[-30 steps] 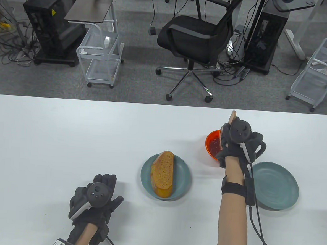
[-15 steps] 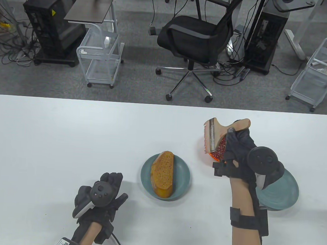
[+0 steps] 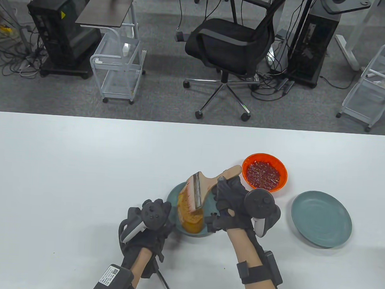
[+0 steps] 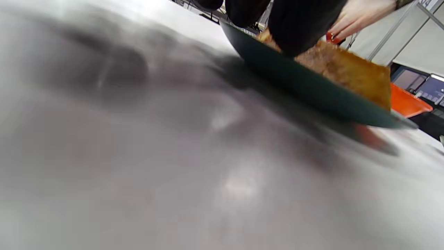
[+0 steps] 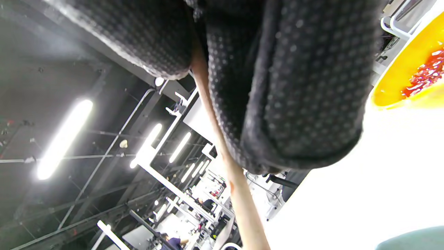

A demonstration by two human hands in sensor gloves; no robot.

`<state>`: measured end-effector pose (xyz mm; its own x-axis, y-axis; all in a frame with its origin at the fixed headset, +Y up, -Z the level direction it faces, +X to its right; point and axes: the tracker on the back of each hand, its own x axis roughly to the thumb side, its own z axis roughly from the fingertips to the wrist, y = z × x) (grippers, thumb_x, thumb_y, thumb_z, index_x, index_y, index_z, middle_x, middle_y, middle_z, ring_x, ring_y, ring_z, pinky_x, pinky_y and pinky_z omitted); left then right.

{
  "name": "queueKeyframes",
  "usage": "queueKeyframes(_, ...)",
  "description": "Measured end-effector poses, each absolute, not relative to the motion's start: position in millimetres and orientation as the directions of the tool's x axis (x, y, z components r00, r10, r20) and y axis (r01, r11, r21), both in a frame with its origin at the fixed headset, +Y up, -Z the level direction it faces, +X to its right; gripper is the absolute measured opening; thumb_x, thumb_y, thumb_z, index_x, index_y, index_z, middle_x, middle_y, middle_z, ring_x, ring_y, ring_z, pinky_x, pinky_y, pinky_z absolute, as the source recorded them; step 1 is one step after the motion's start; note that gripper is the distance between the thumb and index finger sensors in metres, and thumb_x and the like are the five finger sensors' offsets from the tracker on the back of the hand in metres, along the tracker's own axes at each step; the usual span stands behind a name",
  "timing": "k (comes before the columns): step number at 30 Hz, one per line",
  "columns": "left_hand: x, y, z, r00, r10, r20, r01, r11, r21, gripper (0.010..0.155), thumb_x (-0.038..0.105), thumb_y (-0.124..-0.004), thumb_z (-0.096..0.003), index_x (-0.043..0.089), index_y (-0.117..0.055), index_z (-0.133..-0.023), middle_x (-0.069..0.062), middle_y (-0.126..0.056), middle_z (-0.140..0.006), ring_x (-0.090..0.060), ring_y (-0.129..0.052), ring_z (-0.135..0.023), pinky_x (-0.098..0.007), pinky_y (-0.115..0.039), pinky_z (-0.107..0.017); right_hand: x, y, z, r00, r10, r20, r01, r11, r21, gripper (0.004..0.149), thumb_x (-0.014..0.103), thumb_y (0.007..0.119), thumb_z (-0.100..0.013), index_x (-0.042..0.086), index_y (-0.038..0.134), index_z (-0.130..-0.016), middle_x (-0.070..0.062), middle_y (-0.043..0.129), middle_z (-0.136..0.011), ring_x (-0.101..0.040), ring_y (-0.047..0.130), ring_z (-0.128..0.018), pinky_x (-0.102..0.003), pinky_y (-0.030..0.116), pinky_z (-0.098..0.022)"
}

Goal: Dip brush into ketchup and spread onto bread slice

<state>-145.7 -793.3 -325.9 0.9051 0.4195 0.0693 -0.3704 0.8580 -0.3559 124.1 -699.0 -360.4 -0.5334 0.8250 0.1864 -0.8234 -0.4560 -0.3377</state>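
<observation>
on the table (image 3: 80,163), bread slice (image 3: 188,212) between both hands.

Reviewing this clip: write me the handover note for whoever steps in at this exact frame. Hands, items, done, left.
Right hand: grips the wooden handle of the brush, bristle end over the bread slice; whether the bristles touch it cannot be told.
Left hand: at the near-left rim of the bread's plate; the wrist view shows fingers at that rim, grip unclear.
Ketchup bowl: orange, beyond and right of the bread. Second plate: further right.
Done: brush brought over to the bread.
Left: spread ketchup across the slice; none shows on it so far.
</observation>
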Motion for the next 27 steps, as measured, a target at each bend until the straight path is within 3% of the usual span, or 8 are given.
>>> queueKeyframes(10,-145,-793,-325,0.901,0.428,0.067,-0.379,0.854,-0.357,0.06,0.046,-0.063,-0.0649,0.02,-0.044,-0.116,-0.01,-0.034,-0.119,-0.041,-0.016,-0.105,-0.062,-0.024,-0.068,143,-694,-354,-0.671,0.714,0.201,-0.698,-0.516,-0.497,0.052,0.026,0.082,-0.052,-0.012,0.072,-0.087,-0.032,0.093,-0.061,-0.035,0.115,-0.034,-0.034,0.103,-0.018)
queueKeyframes(16,-146,-794,-324,0.898,0.434,0.07,-0.383,0.85,-0.361,0.061,0.046,-0.063,-0.0648,0.02,-0.043,-0.116,-0.01,-0.035,-0.119,-0.041,-0.018,-0.106,-0.062,-0.025,-0.068,124,-709,-353,-0.481,0.859,0.178,-0.844,-0.398,-0.359,0.052,0.025,0.082,-0.052,-0.012,0.072,-0.087,-0.034,0.092,-0.061,-0.037,0.114,-0.034,-0.035,0.102,-0.018)
queueKeyframes(21,-147,-795,-323,0.894,0.442,0.074,-0.389,0.847,-0.363,0.061,0.046,-0.063,-0.0648,0.02,-0.043,-0.116,-0.011,-0.036,-0.119,-0.041,-0.018,-0.106,-0.061,-0.026,-0.068,132,-710,-354,-0.537,0.828,0.161,-0.803,-0.443,-0.398,0.052,0.025,0.082,-0.052,-0.012,0.072,-0.088,-0.033,0.093,-0.062,-0.037,0.114,-0.034,-0.035,0.102,-0.019)
queueKeyframes(25,-147,-794,-323,0.893,0.443,0.074,-0.389,0.845,-0.367,0.061,0.046,-0.063,-0.0647,0.02,-0.043,-0.116,-0.01,-0.036,-0.119,-0.041,-0.018,-0.106,-0.061,-0.026,-0.068,149,-701,-350,-0.661,0.725,0.194,-0.694,-0.493,-0.524,0.052,0.027,0.081,-0.053,-0.01,0.072,-0.088,-0.031,0.093,-0.063,-0.035,0.114,-0.035,-0.034,0.102,-0.019)
queueKeyframes(27,-147,-794,-324,0.894,0.442,0.072,-0.387,0.843,-0.374,0.061,0.046,-0.063,-0.0649,0.02,-0.043,-0.116,-0.011,-0.034,-0.119,-0.042,-0.017,-0.105,-0.062,-0.025,-0.068,146,-702,-348,-0.643,0.728,0.238,-0.721,-0.469,-0.51,0.052,0.027,0.081,-0.053,-0.01,0.071,-0.089,-0.031,0.092,-0.064,-0.035,0.114,-0.036,-0.034,0.102,-0.02)
